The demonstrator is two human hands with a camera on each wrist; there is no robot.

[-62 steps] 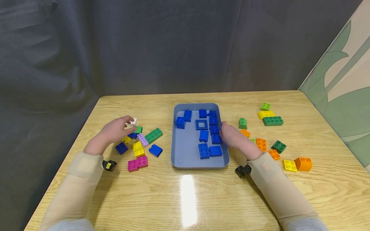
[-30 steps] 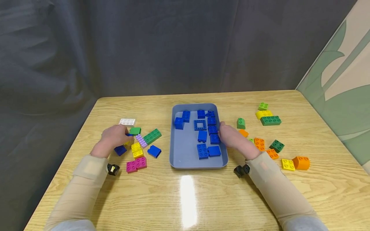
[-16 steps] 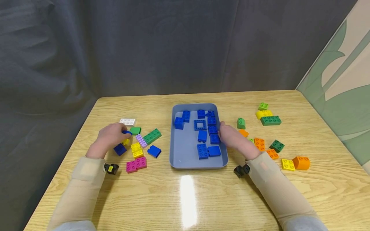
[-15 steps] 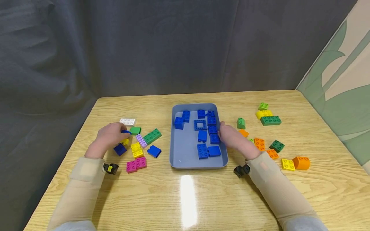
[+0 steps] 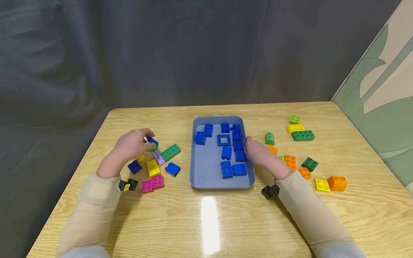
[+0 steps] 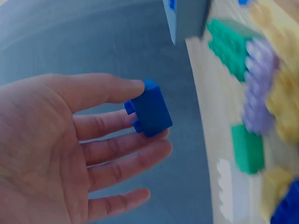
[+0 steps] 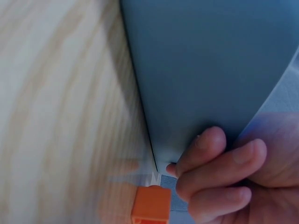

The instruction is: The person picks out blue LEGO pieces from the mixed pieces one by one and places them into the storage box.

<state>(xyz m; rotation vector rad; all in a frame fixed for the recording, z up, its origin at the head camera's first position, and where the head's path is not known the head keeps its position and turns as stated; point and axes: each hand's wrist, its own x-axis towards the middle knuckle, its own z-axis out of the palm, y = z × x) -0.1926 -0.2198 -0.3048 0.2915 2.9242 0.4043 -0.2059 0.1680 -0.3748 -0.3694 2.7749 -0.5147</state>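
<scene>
Just above the wooden bench [image 5: 226, 222], the left hand [image 5: 129, 147] pinches a small blue plastic building brick [image 5: 152, 142] between thumb and fingertips; the left wrist view shows that brick [image 6: 150, 113] held at the ends of nearly straight fingers [image 6: 126, 158], clear of the surface. Below it lie a green long brick [image 5: 171, 152], a lilac studded brick [image 5: 158, 157], a yellow square brick [image 5: 153, 167] and a pair of pink bricks [image 5: 153, 183], close together. The right hand [image 5: 259, 154] has its fingers curled round the right rim of the grey-blue plastic tray [image 5: 206, 168], gripping it; the right wrist view shows the fingertips [image 7: 205, 144] hooked over the tray edge [image 7: 145, 126], with an orange brick [image 7: 150, 208] just beside them. Blue bricks [image 5: 227, 168] fill the tray.
</scene>
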